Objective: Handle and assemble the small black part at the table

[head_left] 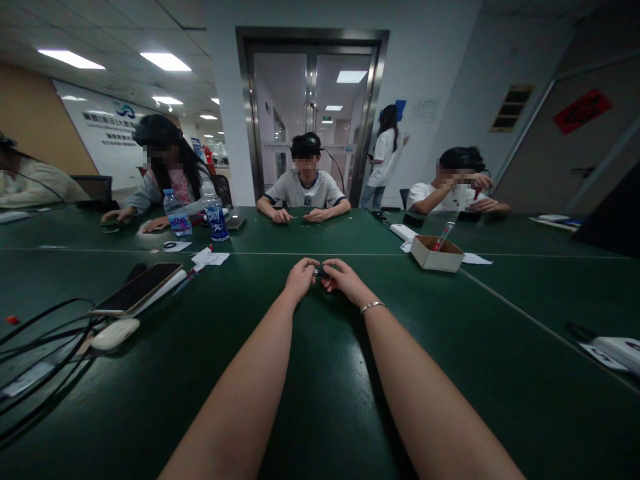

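Over the middle of the green table, both my hands meet at a small dark object with a shiny, metal-looking end (319, 272). Its kind is too small to make out. My left hand (302, 277) pinches the shiny end between thumb and fingers. On the other side, my right hand (344, 279) grips the dark part with its fingers curled. A silver bracelet (373, 306) circles my right wrist. My fingers partly hide the object.
On the green table (320, 373) at left lie a phone (137, 290), a white rounded case (116, 333) and black cables (60, 373). Two bottles (216, 217) stand farther back. An open box (437, 255) sits to the right. Several people sit around; one person (385, 153) stands by the wall.
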Tool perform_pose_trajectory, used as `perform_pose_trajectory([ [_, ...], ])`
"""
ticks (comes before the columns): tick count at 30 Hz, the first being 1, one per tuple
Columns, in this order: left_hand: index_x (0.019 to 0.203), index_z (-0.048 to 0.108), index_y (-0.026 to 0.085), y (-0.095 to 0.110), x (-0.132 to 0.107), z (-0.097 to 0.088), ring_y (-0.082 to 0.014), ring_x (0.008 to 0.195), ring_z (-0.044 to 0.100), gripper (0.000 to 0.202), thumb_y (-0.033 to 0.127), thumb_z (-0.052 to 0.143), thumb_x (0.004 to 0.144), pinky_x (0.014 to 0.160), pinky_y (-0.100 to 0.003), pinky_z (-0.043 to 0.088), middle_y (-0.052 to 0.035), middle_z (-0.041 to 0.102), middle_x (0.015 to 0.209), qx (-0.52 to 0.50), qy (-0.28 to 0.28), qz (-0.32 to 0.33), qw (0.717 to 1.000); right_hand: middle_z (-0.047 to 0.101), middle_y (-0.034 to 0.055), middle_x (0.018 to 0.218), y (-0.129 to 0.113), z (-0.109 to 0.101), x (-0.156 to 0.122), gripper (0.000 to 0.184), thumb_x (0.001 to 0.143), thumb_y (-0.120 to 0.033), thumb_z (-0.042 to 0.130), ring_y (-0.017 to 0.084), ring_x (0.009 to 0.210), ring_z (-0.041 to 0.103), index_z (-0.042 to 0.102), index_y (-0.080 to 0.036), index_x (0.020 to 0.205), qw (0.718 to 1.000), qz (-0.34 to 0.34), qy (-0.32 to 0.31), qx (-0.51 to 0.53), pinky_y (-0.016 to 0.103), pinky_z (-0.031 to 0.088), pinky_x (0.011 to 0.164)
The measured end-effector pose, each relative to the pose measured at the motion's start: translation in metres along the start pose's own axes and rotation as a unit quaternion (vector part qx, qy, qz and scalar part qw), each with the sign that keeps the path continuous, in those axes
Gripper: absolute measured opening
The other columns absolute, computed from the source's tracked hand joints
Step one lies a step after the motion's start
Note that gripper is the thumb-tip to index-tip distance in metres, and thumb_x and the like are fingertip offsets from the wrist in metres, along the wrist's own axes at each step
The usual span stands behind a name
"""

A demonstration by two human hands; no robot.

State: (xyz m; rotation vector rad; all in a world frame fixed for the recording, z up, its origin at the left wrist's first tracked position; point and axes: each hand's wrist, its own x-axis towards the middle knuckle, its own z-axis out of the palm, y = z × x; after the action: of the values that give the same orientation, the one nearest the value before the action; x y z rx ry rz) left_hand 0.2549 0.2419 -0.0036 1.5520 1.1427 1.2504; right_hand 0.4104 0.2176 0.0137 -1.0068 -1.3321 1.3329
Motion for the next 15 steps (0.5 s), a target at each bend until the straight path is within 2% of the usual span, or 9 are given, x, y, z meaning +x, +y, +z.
perform_pose_trajectory([
  [3,0.096,0.062,0.016,0.0000,0.0000,-0.0001,-0.0111,0.048,0.048,0.026,0.021,0.041,0.080,0.049,-0.021,0.034,0.0027,0.049,0.051,0.001,-0.004,-0.001,1.000,0.058,-0.0027,0.086,-0.0009,-0.0006,-0.0008,0.058,0.062,-0.011,0.075,0.012,0.068,0.062,0.047,-0.025,0.112,0.999,-0.038,-0.009,0.027,0.019,0.054,0.056],
  [4,0.096,0.062,0.016,0.0001,-0.0001,0.0000,-0.0111,0.048,0.048,0.026,0.021,0.041,0.080,0.049,-0.021,0.034,0.0027,0.049,0.051,0.000,-0.003,-0.001,1.000,0.058,-0.0025,0.086,-0.0009,-0.0006,-0.0007,0.060,0.063,-0.011,0.075,0.012,0.068,0.063,0.046,-0.025,0.113,0.999,-0.034,-0.007,0.031,0.019,0.054,0.057],
  [8,0.095,0.062,0.016,0.0002,-0.0005,0.0006,-0.0109,0.049,0.048,0.026,0.019,0.041,0.080,0.049,-0.021,0.035,0.0027,0.049,0.051,-0.001,-0.002,0.006,1.000,0.057,-0.0018,0.069,-0.0001,0.0001,0.0003,0.030,0.078,-0.025,0.065,0.011,0.051,0.057,0.050,-0.019,0.103,1.000,0.004,-0.003,0.003,0.018,0.048,0.043],
  [9,0.095,0.062,0.016,0.0001,-0.0007,0.0007,-0.0108,0.049,0.048,0.026,0.019,0.041,0.080,0.049,-0.021,0.035,0.0027,0.050,0.052,0.001,-0.004,0.007,1.000,0.057,-0.0018,0.070,0.0000,0.0001,0.0002,0.030,0.077,-0.023,0.066,0.011,0.050,0.057,0.050,-0.019,0.102,1.000,-0.005,-0.005,0.000,0.018,0.047,0.041],
  [12,0.096,0.062,0.016,-0.0004,-0.0011,0.0009,-0.0107,0.050,0.049,0.026,0.018,0.042,0.080,0.050,-0.020,0.036,0.0022,0.051,0.053,0.008,-0.005,0.003,1.000,0.059,-0.0026,0.083,0.0000,-0.0003,-0.0004,0.050,0.065,-0.010,0.071,0.012,0.060,0.063,0.048,-0.023,0.106,0.999,-0.037,-0.018,0.022,0.018,0.051,0.046],
  [13,0.096,0.063,0.016,-0.0005,-0.0012,0.0010,-0.0108,0.050,0.050,0.026,0.018,0.043,0.080,0.050,-0.020,0.036,0.0021,0.051,0.054,0.010,-0.003,0.003,1.000,0.060,-0.0024,0.084,0.0002,-0.0004,-0.0003,0.050,0.065,-0.010,0.071,0.013,0.063,0.064,0.047,-0.024,0.106,0.999,-0.032,-0.018,0.029,0.019,0.052,0.048],
  [15,0.096,0.063,0.016,-0.0007,-0.0014,0.0013,-0.0108,0.051,0.050,0.026,0.018,0.043,0.080,0.051,-0.020,0.037,0.0020,0.052,0.054,0.011,-0.002,0.005,1.000,0.060,-0.0016,0.077,0.0014,-0.0003,0.0011,0.036,0.072,-0.017,0.068,0.013,0.058,0.063,0.047,-0.021,0.101,1.000,-0.003,-0.012,0.026,0.020,0.051,0.047],
])
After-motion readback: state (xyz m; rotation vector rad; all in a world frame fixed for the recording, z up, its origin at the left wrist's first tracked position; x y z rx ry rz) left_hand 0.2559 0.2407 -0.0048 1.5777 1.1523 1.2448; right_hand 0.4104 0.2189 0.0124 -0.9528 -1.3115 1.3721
